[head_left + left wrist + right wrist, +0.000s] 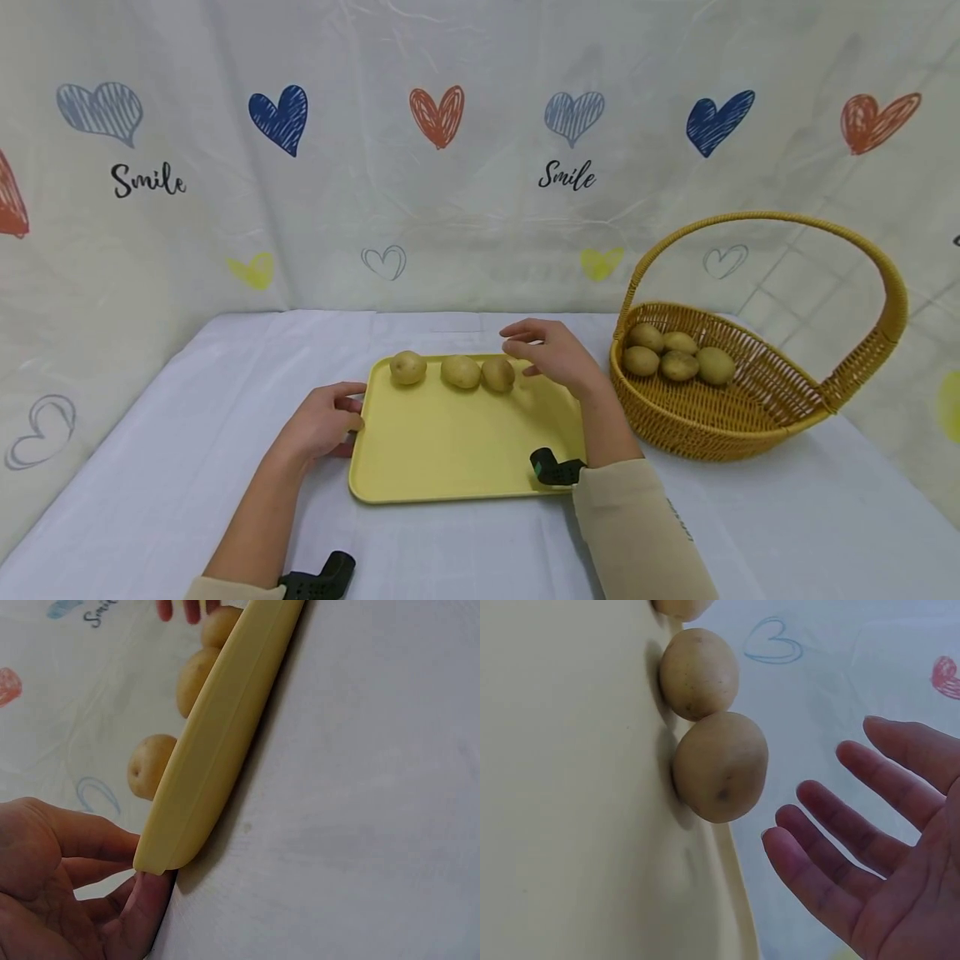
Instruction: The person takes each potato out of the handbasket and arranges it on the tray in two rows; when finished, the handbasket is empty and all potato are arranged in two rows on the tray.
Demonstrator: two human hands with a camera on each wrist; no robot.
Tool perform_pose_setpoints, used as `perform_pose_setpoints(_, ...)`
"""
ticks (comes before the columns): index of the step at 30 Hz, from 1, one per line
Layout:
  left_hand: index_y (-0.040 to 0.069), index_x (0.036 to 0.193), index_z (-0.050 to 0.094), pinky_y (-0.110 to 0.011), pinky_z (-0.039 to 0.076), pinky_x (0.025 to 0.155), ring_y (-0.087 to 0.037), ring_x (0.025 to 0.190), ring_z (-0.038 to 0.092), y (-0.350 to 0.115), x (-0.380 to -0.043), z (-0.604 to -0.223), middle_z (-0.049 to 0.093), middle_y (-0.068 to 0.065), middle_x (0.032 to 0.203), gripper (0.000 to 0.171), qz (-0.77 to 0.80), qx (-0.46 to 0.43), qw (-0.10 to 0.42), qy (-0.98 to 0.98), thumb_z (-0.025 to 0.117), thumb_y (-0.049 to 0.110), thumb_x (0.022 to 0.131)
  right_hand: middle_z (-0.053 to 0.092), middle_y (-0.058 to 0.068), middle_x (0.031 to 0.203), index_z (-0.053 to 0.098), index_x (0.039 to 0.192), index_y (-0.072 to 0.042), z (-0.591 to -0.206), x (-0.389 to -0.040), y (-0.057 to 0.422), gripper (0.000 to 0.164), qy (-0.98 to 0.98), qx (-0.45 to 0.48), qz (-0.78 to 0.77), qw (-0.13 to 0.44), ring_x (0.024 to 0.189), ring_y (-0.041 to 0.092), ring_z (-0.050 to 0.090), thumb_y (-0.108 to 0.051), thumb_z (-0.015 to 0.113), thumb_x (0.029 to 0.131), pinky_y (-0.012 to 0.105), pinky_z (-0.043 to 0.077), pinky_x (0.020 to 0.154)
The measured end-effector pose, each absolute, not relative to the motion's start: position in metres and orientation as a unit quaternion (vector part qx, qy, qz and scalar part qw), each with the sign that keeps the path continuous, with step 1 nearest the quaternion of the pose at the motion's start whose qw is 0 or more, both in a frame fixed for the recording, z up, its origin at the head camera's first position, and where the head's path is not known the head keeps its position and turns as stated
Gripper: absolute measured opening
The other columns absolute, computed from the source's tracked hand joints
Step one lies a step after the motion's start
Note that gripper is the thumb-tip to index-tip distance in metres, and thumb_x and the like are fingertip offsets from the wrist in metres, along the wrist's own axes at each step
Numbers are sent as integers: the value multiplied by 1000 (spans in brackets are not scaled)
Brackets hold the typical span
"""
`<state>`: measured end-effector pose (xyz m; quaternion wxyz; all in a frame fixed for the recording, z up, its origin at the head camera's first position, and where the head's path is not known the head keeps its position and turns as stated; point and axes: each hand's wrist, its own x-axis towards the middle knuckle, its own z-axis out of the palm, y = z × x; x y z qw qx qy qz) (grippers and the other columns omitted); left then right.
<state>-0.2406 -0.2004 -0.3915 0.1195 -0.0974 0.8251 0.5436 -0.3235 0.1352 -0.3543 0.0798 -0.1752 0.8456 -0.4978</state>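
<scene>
A yellow tray (450,442) lies on the white cloth. Along its far edge sit three potatoes: one potato (407,367) at the left, then a middle potato (461,372) and a right potato (498,374) side by side. My left hand (321,423) grips the tray's left edge; in the left wrist view its fingers (97,838) lie on both sides of the rim. My right hand (557,354) hovers over the tray's far right part, fingers spread and holding nothing. In the right wrist view its fingertips (784,847) are apart from the nearest potato (721,769).
At the right stands a wicker basket (697,437) with a tall arched handle and several potatoes (678,365) inside. Behind the table hangs a pale curtain (480,192) printed with hearts. Black wrist devices (555,468) show at both sleeves.
</scene>
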Motion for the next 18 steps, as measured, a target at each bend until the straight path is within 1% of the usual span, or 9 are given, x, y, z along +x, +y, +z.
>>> perform_pose_setpoints(6,3,155,44,-35,62,72,-25,97,61,-201,-241,-392,53,-17,126,66,549,-102,120,821,56,-5,90,61,17,140,64,138,-8,-348,-320,135,38,835,-184,-513,73,127,33,59,-25,62,104,47,60,93)
perform_pose_setpoints(12,4,155,43,-36,63,72,-25,98,61,-201,-241,-393,53,-17,128,66,547,-99,119,822,56,-5,91,64,11,139,67,134,-10,-343,-318,133,35,822,-177,-539,50,123,30,61,-24,65,102,47,61,91)
perform_pose_setpoints(18,2,155,42,-37,62,71,-25,97,61,-201,-241,-392,53,-18,127,66,544,-96,119,825,57,-5,91,63,11,140,67,135,-11,-338,-315,134,36,815,-182,-547,51,125,32,61,-26,65,102,46,60,93)
